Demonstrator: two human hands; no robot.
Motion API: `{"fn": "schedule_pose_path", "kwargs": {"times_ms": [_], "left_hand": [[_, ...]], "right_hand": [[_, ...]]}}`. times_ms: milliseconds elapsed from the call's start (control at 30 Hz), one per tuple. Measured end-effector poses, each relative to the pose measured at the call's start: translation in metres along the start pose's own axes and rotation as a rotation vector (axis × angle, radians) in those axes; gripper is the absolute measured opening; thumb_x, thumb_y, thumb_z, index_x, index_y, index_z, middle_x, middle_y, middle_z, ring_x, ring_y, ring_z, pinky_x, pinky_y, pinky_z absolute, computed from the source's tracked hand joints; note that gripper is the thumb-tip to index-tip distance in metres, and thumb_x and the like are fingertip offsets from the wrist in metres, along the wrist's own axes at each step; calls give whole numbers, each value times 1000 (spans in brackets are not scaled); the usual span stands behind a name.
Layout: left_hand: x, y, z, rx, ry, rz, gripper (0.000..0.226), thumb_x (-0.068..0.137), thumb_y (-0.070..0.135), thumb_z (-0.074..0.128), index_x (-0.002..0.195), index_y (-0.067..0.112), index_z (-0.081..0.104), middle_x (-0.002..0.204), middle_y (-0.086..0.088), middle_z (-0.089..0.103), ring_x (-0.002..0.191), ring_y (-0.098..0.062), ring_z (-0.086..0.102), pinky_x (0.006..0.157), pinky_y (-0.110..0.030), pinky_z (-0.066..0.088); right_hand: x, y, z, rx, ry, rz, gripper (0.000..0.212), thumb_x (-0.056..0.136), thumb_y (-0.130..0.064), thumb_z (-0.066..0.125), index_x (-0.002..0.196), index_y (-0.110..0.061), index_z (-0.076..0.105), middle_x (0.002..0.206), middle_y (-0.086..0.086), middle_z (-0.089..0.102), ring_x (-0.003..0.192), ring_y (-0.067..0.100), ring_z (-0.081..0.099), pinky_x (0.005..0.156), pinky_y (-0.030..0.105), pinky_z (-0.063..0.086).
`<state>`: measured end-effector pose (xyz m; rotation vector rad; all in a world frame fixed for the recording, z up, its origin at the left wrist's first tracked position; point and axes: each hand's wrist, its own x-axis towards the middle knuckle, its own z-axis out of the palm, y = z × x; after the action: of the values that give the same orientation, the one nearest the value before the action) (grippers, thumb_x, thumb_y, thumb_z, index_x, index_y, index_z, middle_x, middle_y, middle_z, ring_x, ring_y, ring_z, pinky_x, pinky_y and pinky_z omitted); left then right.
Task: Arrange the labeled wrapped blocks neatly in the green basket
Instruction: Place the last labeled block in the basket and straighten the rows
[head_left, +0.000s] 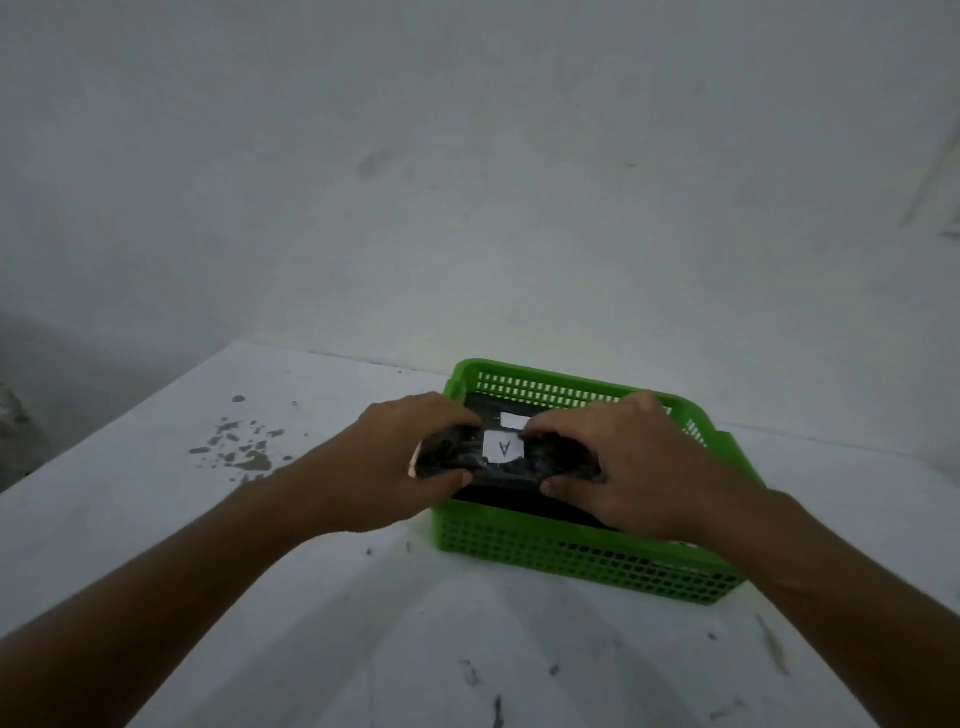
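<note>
A green slotted basket (571, 558) stands on the white table, right of centre. Over its near left part I hold a black wrapped block (452, 457) with a white label marked A. My left hand (400, 462) grips the block's left end and my right hand (623, 462) grips its right end. Behind it inside the basket lies another black wrapped block (485, 405) with a white label, mostly hidden by my hands. More dark wrapping shows below the held block, at the basket's near side.
The white table (208, 519) has dark paint chips to the left of the basket and scuffs near the front. A bare grey wall rises just behind the basket. The table's left edge drops off at the far left.
</note>
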<state>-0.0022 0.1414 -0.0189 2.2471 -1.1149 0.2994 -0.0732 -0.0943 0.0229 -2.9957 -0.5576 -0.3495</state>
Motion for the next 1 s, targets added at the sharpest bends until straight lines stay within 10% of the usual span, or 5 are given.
{"fn": "schedule_pose_path", "kwargs": {"times_ms": [467,1000], "left_hand": [[8,-19,13,-3,-75,-6,21,83,27,68,104,25,65,101,15,66,96,-3,61,83,-27,54],[2,-24,24,1,-106,-33,17,89,24,60,104,30,64,102,17,66,100,-2,60,85,-32,54]], "right_hand": [[7,9,18,92,-196,83,37,86,-39,67,123,-32,66,116,-10,72,106,13,62,98,31,44],[16,29,43,-29,-401,19,23,94,-31,58,112,-34,71,107,-15,74,101,18,55,104,47,29]]}}
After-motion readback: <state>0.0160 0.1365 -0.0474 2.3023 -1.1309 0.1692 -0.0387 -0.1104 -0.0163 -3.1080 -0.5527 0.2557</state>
